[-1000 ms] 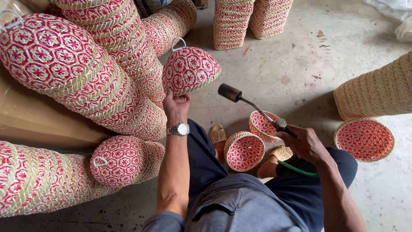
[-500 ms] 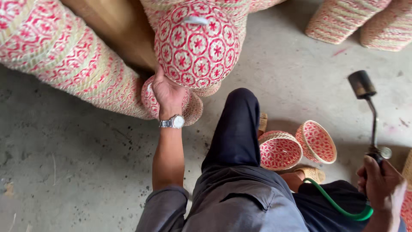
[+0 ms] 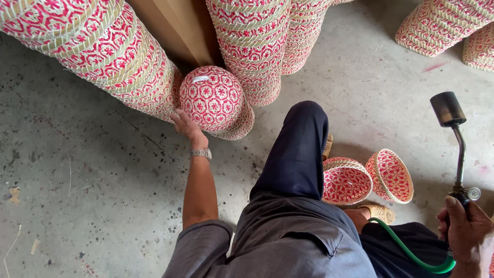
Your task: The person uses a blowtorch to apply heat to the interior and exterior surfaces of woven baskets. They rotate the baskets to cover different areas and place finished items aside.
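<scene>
head view, looking down at a seated person on a concrete floor (image 3: 77,195). the left hand (image 3: 186,126), a watch on its wrist, reaches forward with fingers spread and cupped against the lower left side of a round red and white woven basket (image 3: 213,100), steadying it rather than lifting it. that basket sits directly ahead of the hand as the end of a nested row lying on its side, so the palm seems placed to press it in line. more long stacks of baskets (image 3: 110,51) lie just left of and beyond the hand, leaning against a brown cardboard box (image 3: 177,28).

far to the right of that hand, the right hand (image 3: 465,231) is clenched around the handle of a gas torch (image 3: 453,139), nozzle pointing up and away from the body, with a green hose (image 3: 411,252) trailing from it. between the two hands, by the bent knee, two loose baskets (image 3: 368,180) rest within reach.
</scene>
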